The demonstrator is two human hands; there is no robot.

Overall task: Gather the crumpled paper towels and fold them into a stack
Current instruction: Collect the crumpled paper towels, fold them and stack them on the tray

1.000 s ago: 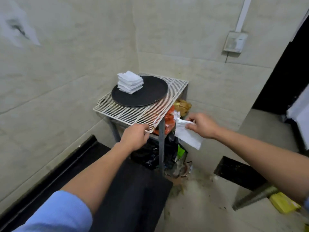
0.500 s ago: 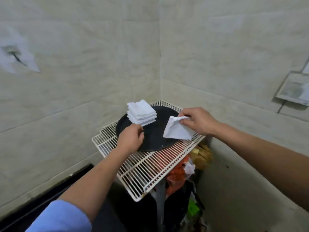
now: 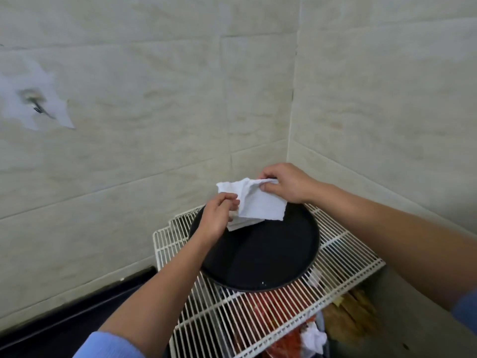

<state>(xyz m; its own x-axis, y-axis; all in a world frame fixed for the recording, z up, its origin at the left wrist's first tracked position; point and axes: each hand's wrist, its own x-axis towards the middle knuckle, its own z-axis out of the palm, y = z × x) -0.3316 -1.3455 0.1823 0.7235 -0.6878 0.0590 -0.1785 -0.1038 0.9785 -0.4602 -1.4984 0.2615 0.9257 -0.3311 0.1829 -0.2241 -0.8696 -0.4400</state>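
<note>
Above the round black tray (image 3: 260, 257) on the white wire rack (image 3: 343, 257) | paper towel (image 3: 258, 205) held up, over folded stack (image 3: 242, 223) | left hand (image 3: 216, 218) pinching its left edge | right hand (image 3: 286, 183) pinching top corner

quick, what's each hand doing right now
Left hand: shut on the crumpled white paper towel.
Right hand: shut on the same towel's top edge.

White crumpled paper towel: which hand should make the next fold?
Left, probably. The left hand pinches the white crumpled paper towel at its near edge, above the folded stack on the round black tray; the right hand anchors the far corner.
</note>
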